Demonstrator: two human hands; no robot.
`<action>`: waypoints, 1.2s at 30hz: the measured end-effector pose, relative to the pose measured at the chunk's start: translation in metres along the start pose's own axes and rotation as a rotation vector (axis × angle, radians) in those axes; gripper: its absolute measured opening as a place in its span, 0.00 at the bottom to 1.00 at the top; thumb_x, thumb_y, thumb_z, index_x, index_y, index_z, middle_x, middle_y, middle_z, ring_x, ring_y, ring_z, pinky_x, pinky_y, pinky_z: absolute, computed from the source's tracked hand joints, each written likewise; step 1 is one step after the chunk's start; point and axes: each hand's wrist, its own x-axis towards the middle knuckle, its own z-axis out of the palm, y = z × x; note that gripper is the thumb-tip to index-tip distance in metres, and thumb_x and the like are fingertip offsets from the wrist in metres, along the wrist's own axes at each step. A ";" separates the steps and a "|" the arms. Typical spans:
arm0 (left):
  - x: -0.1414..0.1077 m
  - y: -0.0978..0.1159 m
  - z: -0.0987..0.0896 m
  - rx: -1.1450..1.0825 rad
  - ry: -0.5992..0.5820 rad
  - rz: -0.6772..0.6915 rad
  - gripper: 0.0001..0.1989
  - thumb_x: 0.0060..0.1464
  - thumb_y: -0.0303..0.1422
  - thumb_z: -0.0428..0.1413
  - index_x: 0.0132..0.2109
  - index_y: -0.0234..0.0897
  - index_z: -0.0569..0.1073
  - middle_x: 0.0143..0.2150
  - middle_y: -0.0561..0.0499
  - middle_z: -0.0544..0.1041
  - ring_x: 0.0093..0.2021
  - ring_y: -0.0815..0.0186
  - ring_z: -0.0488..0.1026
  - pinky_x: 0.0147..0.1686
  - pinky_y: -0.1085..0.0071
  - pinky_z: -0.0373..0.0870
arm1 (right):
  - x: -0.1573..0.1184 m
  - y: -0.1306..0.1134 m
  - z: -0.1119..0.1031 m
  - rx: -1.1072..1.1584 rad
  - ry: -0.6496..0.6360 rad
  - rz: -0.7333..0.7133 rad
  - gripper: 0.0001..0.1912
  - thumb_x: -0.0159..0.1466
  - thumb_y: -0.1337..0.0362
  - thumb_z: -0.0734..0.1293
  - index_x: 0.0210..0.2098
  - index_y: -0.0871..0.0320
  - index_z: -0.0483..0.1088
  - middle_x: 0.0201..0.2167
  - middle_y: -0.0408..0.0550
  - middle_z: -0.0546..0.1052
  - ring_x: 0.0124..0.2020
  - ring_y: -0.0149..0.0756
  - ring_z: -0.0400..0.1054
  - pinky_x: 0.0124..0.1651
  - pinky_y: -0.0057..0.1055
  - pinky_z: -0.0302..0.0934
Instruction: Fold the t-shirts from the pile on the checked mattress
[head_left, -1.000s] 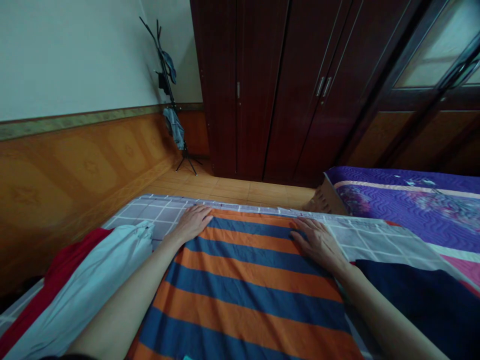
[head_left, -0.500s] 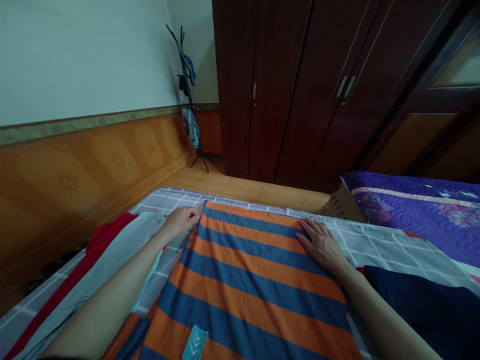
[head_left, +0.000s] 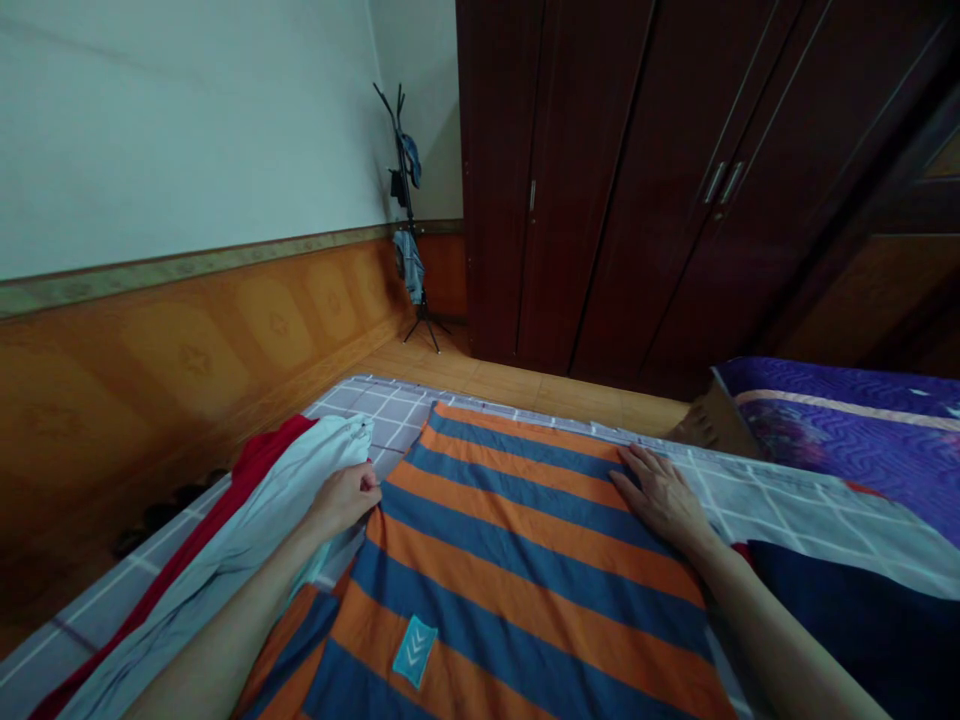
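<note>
An orange and blue striped shirt (head_left: 517,540) lies spread out in front of me, with a small teal patch (head_left: 415,650) near its lower left. My left hand (head_left: 345,502) is closed, its fingertips pinching the shirt's left edge. At the far right corner of the shirt, my right hand (head_left: 664,497) rests flat with fingers stretched out on the cloth. Left of the shirt lie a pale blue garment (head_left: 240,560) and a red garment (head_left: 251,480). A dark navy garment (head_left: 840,610) lies right of my right forearm.
All the clothes lie on a grey checked sheet (head_left: 397,405). Beyond its far edge are a tiled floor (head_left: 510,383) and a dark red wardrobe (head_left: 585,200). A coat stand (head_left: 409,200) stands in the corner. At the right is a purple bedspread (head_left: 862,430).
My left hand has come down the shirt's left edge towards me and now grips the cloth there. My right hand stays at the far right corner. The view has turned slightly left.
</note>
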 end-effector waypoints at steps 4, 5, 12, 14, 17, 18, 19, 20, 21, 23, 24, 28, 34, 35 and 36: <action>-0.003 0.005 0.003 0.023 0.050 -0.040 0.03 0.50 0.27 0.51 0.29 0.38 0.68 0.26 0.54 0.73 0.29 0.66 0.70 0.28 0.74 0.57 | 0.000 0.000 0.002 -0.001 0.005 0.006 0.30 0.66 0.49 0.52 0.57 0.64 0.64 0.59 0.58 0.65 0.60 0.49 0.56 0.61 0.46 0.50; -0.004 0.007 0.006 0.023 0.065 -0.034 0.03 0.51 0.29 0.51 0.32 0.38 0.69 0.29 0.54 0.74 0.31 0.66 0.71 0.29 0.74 0.57 | 0.000 0.000 0.002 -0.002 0.007 0.009 0.30 0.66 0.49 0.52 0.58 0.64 0.64 0.59 0.58 0.65 0.60 0.50 0.56 0.61 0.46 0.50; 0.004 0.010 0.016 0.034 0.090 -0.026 0.07 0.56 0.30 0.49 0.31 0.39 0.68 0.28 0.55 0.74 0.31 0.67 0.72 0.31 0.75 0.59 | 0.000 0.000 0.003 -0.003 0.009 0.009 0.30 0.66 0.49 0.53 0.57 0.64 0.65 0.59 0.58 0.65 0.60 0.50 0.56 0.61 0.46 0.50; 0.006 0.009 0.017 0.045 0.117 -0.054 0.06 0.56 0.30 0.49 0.31 0.38 0.68 0.27 0.54 0.74 0.30 0.66 0.72 0.30 0.74 0.59 | 0.000 0.000 0.002 -0.004 0.008 0.012 0.30 0.66 0.50 0.53 0.57 0.64 0.65 0.59 0.58 0.65 0.60 0.51 0.56 0.61 0.46 0.49; 0.006 0.012 0.017 0.053 0.143 -0.036 0.04 0.55 0.29 0.50 0.36 0.38 0.70 0.33 0.53 0.76 0.34 0.66 0.73 0.33 0.74 0.61 | 0.000 -0.002 0.001 -0.011 0.002 0.016 0.30 0.66 0.50 0.53 0.58 0.64 0.64 0.60 0.58 0.65 0.60 0.50 0.56 0.61 0.46 0.49; 0.007 0.015 0.016 0.053 0.144 -0.016 0.06 0.56 0.30 0.50 0.40 0.39 0.70 0.36 0.52 0.76 0.37 0.66 0.73 0.35 0.74 0.61 | 0.000 -0.002 0.000 -0.014 -0.001 0.018 0.30 0.66 0.50 0.53 0.58 0.64 0.64 0.60 0.58 0.65 0.61 0.50 0.56 0.61 0.46 0.49; 0.008 0.018 0.016 0.055 0.141 0.008 0.08 0.57 0.32 0.50 0.43 0.39 0.70 0.39 0.51 0.76 0.38 0.66 0.73 0.36 0.74 0.62 | 0.000 -0.002 0.000 -0.016 -0.001 0.019 0.30 0.66 0.50 0.53 0.58 0.64 0.64 0.60 0.57 0.65 0.61 0.50 0.56 0.61 0.46 0.49; 0.011 0.022 0.016 0.059 0.136 0.033 0.10 0.57 0.34 0.51 0.45 0.40 0.70 0.41 0.51 0.76 0.40 0.65 0.73 0.37 0.74 0.62 | 0.000 -0.002 0.000 -0.017 0.001 0.020 0.30 0.66 0.50 0.53 0.58 0.63 0.64 0.60 0.57 0.65 0.61 0.50 0.56 0.61 0.46 0.49; 0.014 0.025 0.016 0.067 0.129 0.053 0.11 0.57 0.36 0.51 0.46 0.40 0.70 0.42 0.50 0.76 0.40 0.65 0.73 0.37 0.73 0.62 | 0.000 -0.002 0.000 -0.018 0.005 0.020 0.30 0.66 0.50 0.53 0.57 0.63 0.64 0.60 0.57 0.65 0.60 0.50 0.56 0.61 0.46 0.49; 0.024 0.033 0.018 0.094 0.117 0.079 0.09 0.57 0.36 0.51 0.43 0.40 0.72 0.41 0.50 0.75 0.40 0.63 0.73 0.37 0.72 0.63 | 0.000 -0.002 0.001 -0.017 0.017 0.017 0.30 0.66 0.50 0.53 0.57 0.63 0.65 0.59 0.57 0.65 0.60 0.50 0.57 0.60 0.46 0.50; 0.029 0.036 0.019 0.110 0.114 0.086 0.08 0.57 0.35 0.51 0.41 0.40 0.73 0.41 0.50 0.75 0.40 0.63 0.73 0.36 0.72 0.62 | 0.000 -0.001 0.002 -0.015 0.022 0.013 0.30 0.66 0.49 0.53 0.57 0.63 0.65 0.59 0.58 0.65 0.59 0.50 0.57 0.60 0.46 0.50; 0.048 0.036 0.024 0.152 0.136 0.055 0.07 0.54 0.29 0.50 0.35 0.39 0.73 0.37 0.49 0.76 0.38 0.62 0.74 0.35 0.71 0.62 | 0.000 0.001 0.005 -0.008 0.040 -0.007 0.29 0.66 0.50 0.53 0.56 0.63 0.66 0.58 0.58 0.66 0.59 0.50 0.58 0.60 0.45 0.50; 0.055 0.018 0.022 0.170 0.189 -0.069 0.08 0.53 0.32 0.50 0.30 0.38 0.73 0.29 0.47 0.77 0.32 0.59 0.75 0.30 0.69 0.64 | 0.001 0.003 0.008 -0.015 0.070 -0.029 0.29 0.66 0.50 0.54 0.55 0.64 0.67 0.57 0.59 0.67 0.58 0.51 0.59 0.60 0.45 0.51; 0.054 0.018 0.021 0.172 0.200 -0.058 0.09 0.54 0.32 0.50 0.31 0.37 0.73 0.30 0.46 0.77 0.33 0.58 0.75 0.32 0.68 0.65 | 0.001 0.003 0.008 -0.015 0.076 -0.032 0.29 0.66 0.50 0.54 0.55 0.64 0.67 0.57 0.59 0.67 0.58 0.51 0.59 0.59 0.45 0.52; 0.052 0.020 0.020 0.172 0.214 -0.030 0.10 0.56 0.33 0.49 0.33 0.37 0.74 0.32 0.45 0.78 0.36 0.58 0.75 0.34 0.67 0.66 | 0.001 0.003 0.008 -0.014 0.082 -0.035 0.29 0.66 0.50 0.54 0.55 0.64 0.67 0.57 0.59 0.67 0.58 0.50 0.59 0.59 0.44 0.52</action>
